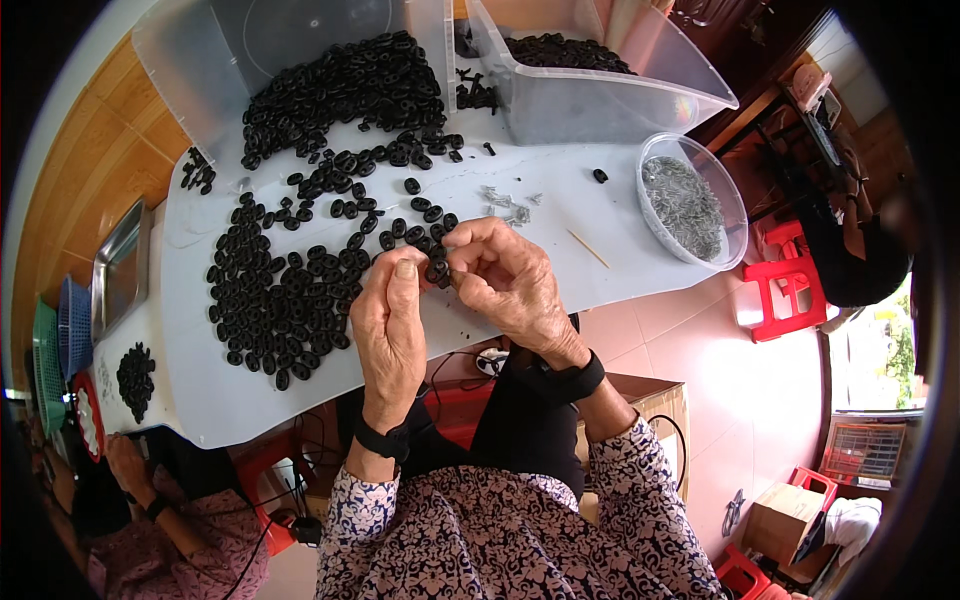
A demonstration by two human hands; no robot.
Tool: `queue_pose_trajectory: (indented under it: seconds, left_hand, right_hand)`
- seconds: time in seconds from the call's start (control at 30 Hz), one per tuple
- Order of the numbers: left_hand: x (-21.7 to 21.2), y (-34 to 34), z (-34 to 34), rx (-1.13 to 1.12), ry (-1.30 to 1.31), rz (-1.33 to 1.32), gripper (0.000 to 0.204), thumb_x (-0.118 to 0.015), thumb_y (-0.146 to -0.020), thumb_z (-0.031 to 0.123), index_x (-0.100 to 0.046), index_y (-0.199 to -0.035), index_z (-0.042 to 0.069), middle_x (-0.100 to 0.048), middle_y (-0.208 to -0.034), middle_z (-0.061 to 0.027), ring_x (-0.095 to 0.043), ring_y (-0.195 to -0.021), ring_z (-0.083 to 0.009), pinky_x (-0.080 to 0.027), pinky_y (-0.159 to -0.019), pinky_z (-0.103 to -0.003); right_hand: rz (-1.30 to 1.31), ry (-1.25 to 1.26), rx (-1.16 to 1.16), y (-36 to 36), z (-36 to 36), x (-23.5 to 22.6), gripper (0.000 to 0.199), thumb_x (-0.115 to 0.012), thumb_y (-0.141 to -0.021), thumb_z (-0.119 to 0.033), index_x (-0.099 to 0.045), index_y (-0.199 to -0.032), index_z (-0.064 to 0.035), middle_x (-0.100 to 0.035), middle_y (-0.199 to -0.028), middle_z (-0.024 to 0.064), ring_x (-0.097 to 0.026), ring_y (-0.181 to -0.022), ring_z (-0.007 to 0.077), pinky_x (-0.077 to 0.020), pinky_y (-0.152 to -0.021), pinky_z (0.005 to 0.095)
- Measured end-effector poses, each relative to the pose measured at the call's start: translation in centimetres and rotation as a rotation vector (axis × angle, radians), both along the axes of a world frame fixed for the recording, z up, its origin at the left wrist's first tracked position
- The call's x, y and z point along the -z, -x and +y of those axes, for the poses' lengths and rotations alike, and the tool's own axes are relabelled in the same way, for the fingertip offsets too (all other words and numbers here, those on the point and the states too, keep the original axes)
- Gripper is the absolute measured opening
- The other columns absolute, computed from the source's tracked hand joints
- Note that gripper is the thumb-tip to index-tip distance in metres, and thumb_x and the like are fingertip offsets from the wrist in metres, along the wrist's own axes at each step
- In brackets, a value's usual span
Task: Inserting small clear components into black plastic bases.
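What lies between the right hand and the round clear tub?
Head view: a thin tan stick lies between the right hand and tub, a black piece farther back.

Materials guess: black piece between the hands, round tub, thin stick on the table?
Black piece: probably moulded plastic, slight sheen on its dark surface; rubber not ruled out.
Round tub: looks like clear plastic, smooth and glossy; see-through wall, bright highlights.
Thin stick: likely bare wood, matt, going by its pale tan colour.
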State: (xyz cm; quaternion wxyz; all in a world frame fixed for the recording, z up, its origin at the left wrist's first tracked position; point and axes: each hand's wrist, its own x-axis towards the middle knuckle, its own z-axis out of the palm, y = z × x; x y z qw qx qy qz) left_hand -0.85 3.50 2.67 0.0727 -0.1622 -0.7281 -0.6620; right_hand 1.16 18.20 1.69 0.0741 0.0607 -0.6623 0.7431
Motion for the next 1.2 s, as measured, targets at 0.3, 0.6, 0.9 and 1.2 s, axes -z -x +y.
queue_pose_trajectory:
  seconds: [0.3,0.6,0.9,1.2]
  left_hand:
    - [0.2,-0.1,0.2,0.067,0.107,-0.023,0.031,-0.045,-0.101,0.025,-0.055,-0.088,-0.001,-0.043,-0.061,-0.0002,-0.036,-0.056,-0.0069,-0.031,-0.049,-0.025]
    - [0.4,0.1,-0.1,0.085,0.124,-0.05,0.031,-0.044,-0.102,0.025,-0.054,-0.086,0.0,-0.038,-0.06,0.0015,-0.033,-0.055,-0.0064,-0.029,-0.048,-0.025]
    - [0.6,0.0,0.0,0.088,0.13,-0.031,0.029,-0.044,-0.101,0.023,-0.053,-0.084,0.001,-0.043,-0.061,0.0003,-0.038,-0.054,-0.0068,-0.032,-0.048,-0.025]
    - [0.7,0.4,-0.2,0.058,0.123,-0.022,0.03,-0.044,-0.101,0.024,-0.054,-0.083,0.001,-0.043,-0.061,0.0004,-0.037,-0.054,-0.0076,-0.032,-0.048,-0.025]
  right_hand:
    - [-0.014,0.011,-0.044,-0.1,-0.1,-0.8,0.029,-0.053,-0.083,0.006,-0.054,-0.111,-0.0014,-0.053,-0.077,-0.0026,-0.053,-0.07,0.0036,-0.0468,-0.066,0.0193]
    - [0.017,-0.026,-0.031,-0.1,-0.2,-0.5,0.029,-0.054,-0.083,0.005,-0.055,-0.11,-0.0023,-0.054,-0.076,-0.0038,-0.052,-0.069,0.0024,-0.045,-0.064,0.0185]
    - [0.01,-0.043,-0.004,-0.1,-0.2,-0.5,0.028,-0.054,-0.083,0.005,-0.055,-0.11,-0.0021,-0.054,-0.074,-0.0035,-0.053,-0.068,0.0028,-0.0456,-0.063,0.019]
    - [0.011,-0.115,-0.056,0.2,-0.1,0.0,0.031,-0.064,-0.081,-0.001,-0.056,-0.111,-0.0015,-0.054,-0.075,-0.0023,-0.051,-0.068,0.0048,-0.0464,-0.063,0.0217]
